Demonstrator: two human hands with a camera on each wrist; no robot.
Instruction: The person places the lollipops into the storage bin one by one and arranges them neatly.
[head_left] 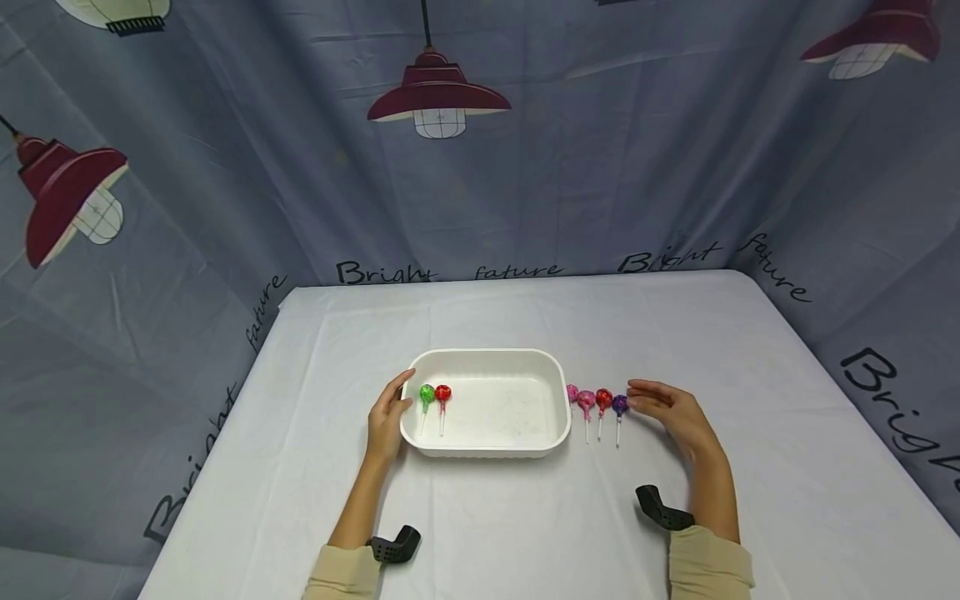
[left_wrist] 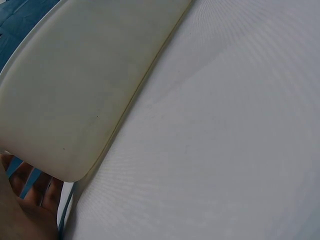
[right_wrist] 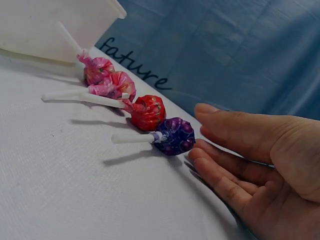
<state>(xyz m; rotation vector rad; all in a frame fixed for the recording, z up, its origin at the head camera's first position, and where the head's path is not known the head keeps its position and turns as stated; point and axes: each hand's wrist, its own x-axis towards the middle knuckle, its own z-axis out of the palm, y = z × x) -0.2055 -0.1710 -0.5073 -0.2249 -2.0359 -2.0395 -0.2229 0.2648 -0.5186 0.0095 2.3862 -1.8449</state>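
Note:
A white tray (head_left: 502, 408) lies on the table, holding a green lollipop (head_left: 427, 393) and a red lollipop (head_left: 443, 393) at its left end. My left hand (head_left: 386, 423) rests against the tray's left end, its fingers extended along the wall in the left wrist view. Right of the tray, two pink lollipops (right_wrist: 119, 82), another red lollipop (right_wrist: 149, 113) and a purple lollipop (right_wrist: 175, 136) form a row, sticks toward me. My right hand (head_left: 675, 417) is beside the row, fingers and thumb apart, fingertips right at the purple candy.
A white cloth (head_left: 525, 533) covers the table. Behind and around it hangs a grey-blue curtain (head_left: 600, 167) printed with red lamps and lettering. Each wrist carries a black device, the left one (head_left: 396, 545) and the right one (head_left: 663, 510).

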